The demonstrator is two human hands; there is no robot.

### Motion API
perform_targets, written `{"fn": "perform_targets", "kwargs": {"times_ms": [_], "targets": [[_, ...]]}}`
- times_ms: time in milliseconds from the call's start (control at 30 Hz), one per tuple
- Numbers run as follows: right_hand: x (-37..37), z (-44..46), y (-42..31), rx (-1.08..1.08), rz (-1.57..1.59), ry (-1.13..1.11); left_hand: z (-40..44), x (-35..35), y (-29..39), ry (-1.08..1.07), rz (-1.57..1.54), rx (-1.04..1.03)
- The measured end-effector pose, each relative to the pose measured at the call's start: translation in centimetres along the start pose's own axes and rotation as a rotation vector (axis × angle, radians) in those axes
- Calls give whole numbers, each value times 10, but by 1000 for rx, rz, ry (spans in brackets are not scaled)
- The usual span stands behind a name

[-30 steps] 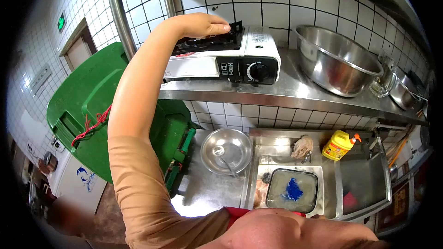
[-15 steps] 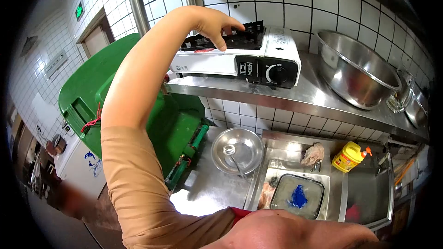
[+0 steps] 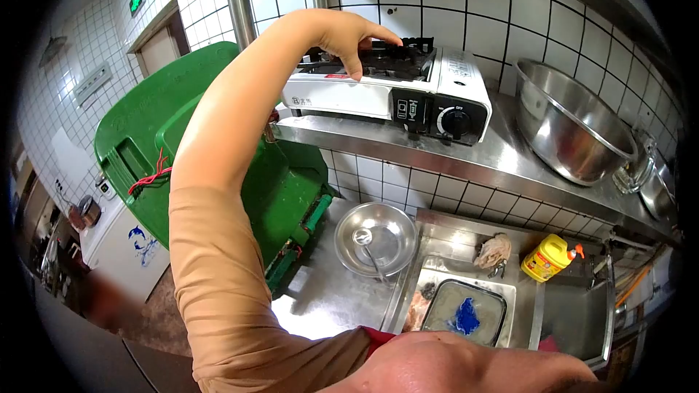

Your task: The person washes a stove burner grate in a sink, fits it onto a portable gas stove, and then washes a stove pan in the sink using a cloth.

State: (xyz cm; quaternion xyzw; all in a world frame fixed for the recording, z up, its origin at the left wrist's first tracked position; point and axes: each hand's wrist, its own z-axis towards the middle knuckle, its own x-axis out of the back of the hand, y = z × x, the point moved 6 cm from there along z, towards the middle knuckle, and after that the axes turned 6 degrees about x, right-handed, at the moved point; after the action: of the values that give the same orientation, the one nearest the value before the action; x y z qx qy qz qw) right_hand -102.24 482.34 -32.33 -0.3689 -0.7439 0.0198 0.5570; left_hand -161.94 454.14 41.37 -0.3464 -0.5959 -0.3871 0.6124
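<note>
My left hand (image 3: 358,42) reaches over the top of a white portable gas stove (image 3: 335,97) on a steel shelf. Thumb and forefinger are spread apart above the stove's black pan support (image 3: 397,62); the other fingers are partly hidden behind the hand. The thumb points down near the front rim, the forefinger toward the back. Whether the fingertips touch the support I cannot tell. On the stove's front right is a black control knob (image 3: 455,122). My right hand is out of view.
A large steel basin (image 3: 575,120) stands right of the stove on the shelf (image 3: 349,134). Below are a steel bowl (image 3: 349,258) with a ladle, a sink holding a tray (image 3: 440,313) with a blue cloth, and a yellow jug (image 3: 542,258). A green bin (image 3: 284,189) is left.
The view has shifted, so the stove and basin appear farther right. My left hand sits slightly farther left relative to the stove, with its fingers still spread.
</note>
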Motion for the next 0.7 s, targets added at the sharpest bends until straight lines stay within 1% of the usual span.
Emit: {"fn": "perform_targets", "kwargs": {"times_ms": [67, 133, 167, 200, 267, 367, 400, 433, 500, 600, 633, 667, 700], "targets": [[16, 10, -10, 26, -158, -12, 3, -6, -5, -59, -51, -5], [27, 32, -6, 60, 163, 67, 4, -8, -6, -77, -77, -1], [47, 32, -15, 66, 142, 81, 4, -7, -6, -65, -76, 3], [86, 28, -64, 69, 73, 77, 4, -5, -5, -51, -75, 9], [147, 22, -148, 81, 30, 76, 9, -3, -8, -23, -106, 2], [168, 31, -186, 65, 15, 19, 7, 12, 0, 175, -60, 66], [168, 33, -193, 75, 1, 5, 7, 19, 2, 293, 88, 3], [167, 35, -199, 86, -12, -10, 7, 22, 0, 351, 156, 16], [166, 34, -213, 125, -40, -50, 11, 25, -6, 350, 165, 66], [169, 27, -233, 197, -71, -129, 2, 25, -8, 491, 241, -45], [173, 26, -237, 207, -76, -160, -8, 29, -1, 521, 257, -23], [180, 24, -243, 216, -81, -189, -18, 33, 4, 563, 245, -71], [194, 22, -256, 260, -106, -162, -26, 35, 5, 605, 231, -122]]}}
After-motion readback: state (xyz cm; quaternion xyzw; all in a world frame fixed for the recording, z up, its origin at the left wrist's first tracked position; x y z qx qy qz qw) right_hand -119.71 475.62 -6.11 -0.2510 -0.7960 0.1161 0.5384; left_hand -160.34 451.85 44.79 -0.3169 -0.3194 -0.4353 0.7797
